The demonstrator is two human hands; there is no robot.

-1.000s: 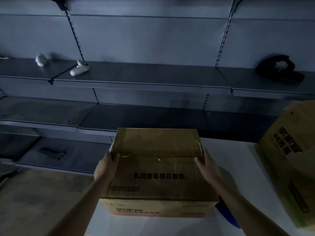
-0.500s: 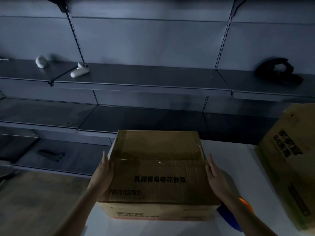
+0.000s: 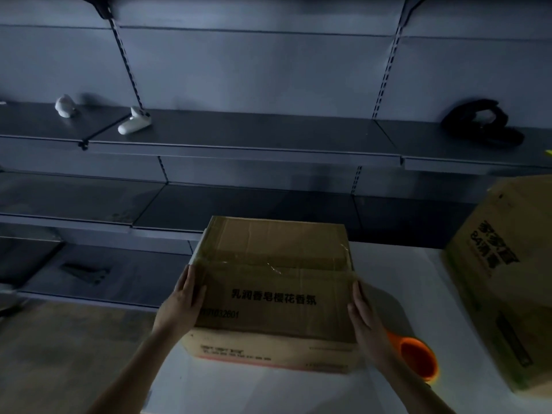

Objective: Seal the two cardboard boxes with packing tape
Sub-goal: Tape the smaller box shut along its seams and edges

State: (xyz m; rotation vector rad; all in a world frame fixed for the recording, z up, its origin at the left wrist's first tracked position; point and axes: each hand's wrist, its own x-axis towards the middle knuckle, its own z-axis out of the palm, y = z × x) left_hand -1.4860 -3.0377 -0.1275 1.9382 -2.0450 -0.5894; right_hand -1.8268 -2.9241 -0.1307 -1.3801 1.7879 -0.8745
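White table [image 3: 388,264], grey shelving [image 3: 239,138], dim room

Closed taped box [image 3: 274,282] mid-table; second box [image 3: 507,279] far right.

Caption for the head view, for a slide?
Left hand and right hand hold the taped box by its sides.

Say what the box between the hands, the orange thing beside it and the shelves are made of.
Box: cardboard, matte brown; creases and fold lines show. A glossy clear tape strip glints across its top seam. Orange thing: probably smooth plastic, too blurred to be sure. Shelves: likely painted metal, grey, even sheen, on slotted uprights.
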